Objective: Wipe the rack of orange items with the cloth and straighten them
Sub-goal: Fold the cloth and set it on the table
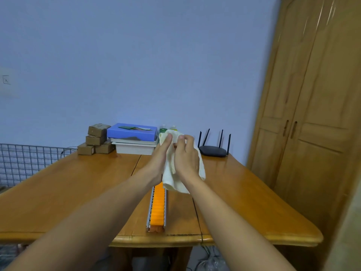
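At the far left a grey wire grid (25,163) stands behind the wooden table (78,192). Toward the back of the tabletop sit four small brown cardboard boxes (95,139) in a loose pile, and just beside them a blue box (132,132) rests on a white tray (134,148).

Out over the middle of the table both arms reach forward. The left hand (159,159) lies flat against a pale cream cloth (170,173), fingers extended along it, thumb side up. The right hand (186,156) pinches the same cloth near its top edge, fingertips closed on the fabric. The cloth hangs between the two palms, held up off the table, its lower folds drooping over the far end of the rack (157,208).

That rack lies lengthwise down the table's centre, running from beneath the hands to the near edge, a silver channel filled with a tight row of orange items (157,204). The nearest pieces look slightly askew, though it is hard to be sure.

Behind the cloth two bottles (163,129) peek out. Further right a black router (213,150) with four antennas sits at the back, and a wooden wardrobe (312,114) fills the right side.
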Available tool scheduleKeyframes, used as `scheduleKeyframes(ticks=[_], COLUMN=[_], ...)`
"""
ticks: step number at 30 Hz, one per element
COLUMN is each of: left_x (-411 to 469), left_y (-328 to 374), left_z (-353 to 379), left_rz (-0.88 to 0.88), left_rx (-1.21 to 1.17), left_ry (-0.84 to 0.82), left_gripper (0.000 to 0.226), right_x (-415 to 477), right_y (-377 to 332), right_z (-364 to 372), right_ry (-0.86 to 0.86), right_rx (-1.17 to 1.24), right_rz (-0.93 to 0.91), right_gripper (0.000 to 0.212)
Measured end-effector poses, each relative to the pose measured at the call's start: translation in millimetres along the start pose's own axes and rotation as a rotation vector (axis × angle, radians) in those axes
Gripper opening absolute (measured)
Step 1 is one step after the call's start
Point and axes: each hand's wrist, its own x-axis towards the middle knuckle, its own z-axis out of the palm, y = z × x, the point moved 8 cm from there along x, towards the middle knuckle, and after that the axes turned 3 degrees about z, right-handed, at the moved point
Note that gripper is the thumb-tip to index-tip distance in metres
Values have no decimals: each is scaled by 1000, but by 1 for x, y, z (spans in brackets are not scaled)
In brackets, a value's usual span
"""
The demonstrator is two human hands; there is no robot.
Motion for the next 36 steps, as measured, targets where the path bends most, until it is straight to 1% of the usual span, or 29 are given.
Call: scheduleKeyframes(ticks=[3, 4, 6, 8, 9, 10, 12, 13, 14, 15, 16, 17, 18, 19, 21, 22, 25, 28, 36], left_x=[2, 2, -3, -8, -10, -11, -14, -15, -15, -17, -17, -17, -18, -19, -17, -15, -11, -9, -15], left_y=[2, 2, 5, 9, 11, 12, 15, 17, 19, 21, 23, 24, 25, 25, 23, 23, 21, 23, 35], left_z=[-13, -19, -26, -26, -28, -30, -33, -33, -34, -33, -33, -34, -34, -34, -41, -48, -59, -62, -58], left_rz=[-7, -6, -10, -46, -69, -91, -130, -140, -146, -150, -151, -149, -149, -150, -118, -89, -57, -38, 1], left_rx=[-46, -41, -34, -56, -62, -64, -56, -53, -54, -57, -56, -54, -46, -28, 63, 123, 212, 233, 291], left_ry=[49, 72, 75, 47, 46, 52, 50, 41, 42, 44, 47, 52, 61, 72, 143, 197, 291, 336, 345], left_gripper=[46, 44, 41, 40, 40, 41, 47, 49, 50, 48, 47, 45, 45, 45, 47, 48, 48, 45, 56], right_x=[-1, 0, 5, 11, 15, 19, 22, 22, 20, 15, 10, 9, 12, 17, 25, 27, 28, 25, 21], right_y=[-8, -9, -5, 3, 12, 22, 45, 57, 66, 72, 73, 73, 73, 75, 68, 63, 53, 49, 46], right_z=[9, 9, -1, -18, -24, -26, -24, -19, -13, -4, 2, 3, -1, -7, -23, -27, -33, -36, -38], right_ry=[-136, -158, -119, -7, 33, 49, -1, -51, -131, -246, -346, -371, -322, -228, -47, -8, 33, 50, 71], right_rx=[39, 73, 118, 81, 54, 32, 39, 102, 206, 343, 466, 530, 536, 516, 447, 415, 364, 362, 382], right_rz=[5, 4, -7, -18, 20, 86, 269, 369, 458, 534, 571, 558, 509, 435, 266, 200, 97, 65, 48], right_gripper=[45, 43, 32, 23, 21, 29, 66, 84, 94, 95, 86, 73, 59, 46, 31, 29, 26, 28, 33])
